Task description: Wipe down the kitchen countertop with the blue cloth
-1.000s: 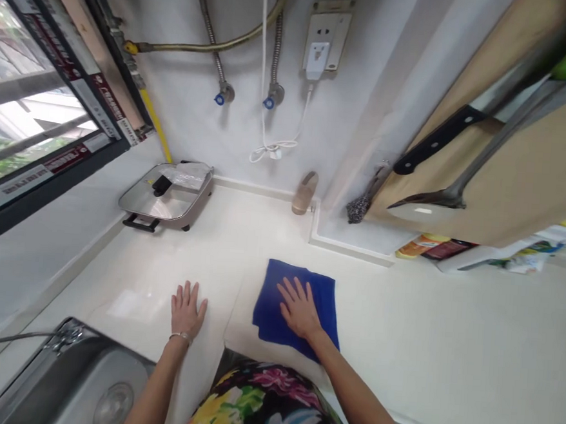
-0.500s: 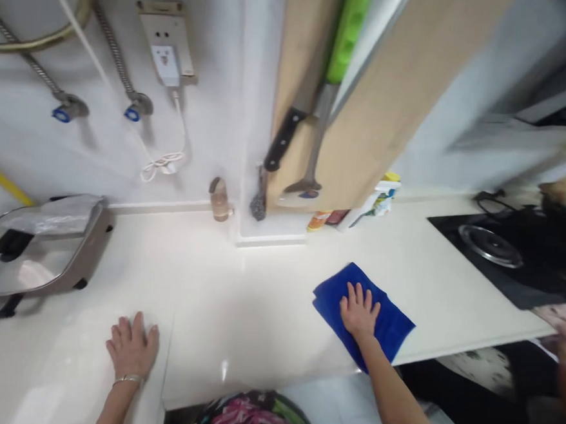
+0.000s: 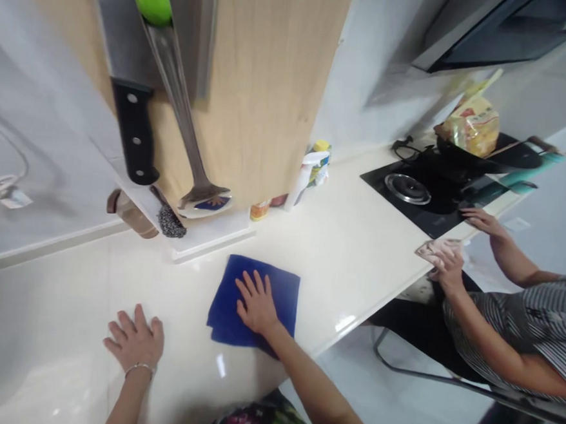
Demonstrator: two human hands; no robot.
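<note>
A folded blue cloth (image 3: 228, 298) lies flat on the cream countertop (image 3: 358, 243). My right hand (image 3: 256, 304) presses down on the cloth with fingers spread. My left hand (image 3: 134, 342), wearing a thin bracelet, rests palm down on the bare counter to the left of the cloth, holding nothing.
A wooden board (image 3: 267, 88) hangs above the counter with a black-handled knife (image 3: 133, 137) and a green-handled ladle (image 3: 182, 127). Bottles (image 3: 310, 172) stand behind it. To the right, a black stove (image 3: 425, 189) and another person in a striped shirt (image 3: 537, 320) wiping the counter edge.
The view has swung to the right, away from the sink and pan. My right hand has slid the blue cloth along the counter; my left hand stays flat on the surface.
</note>
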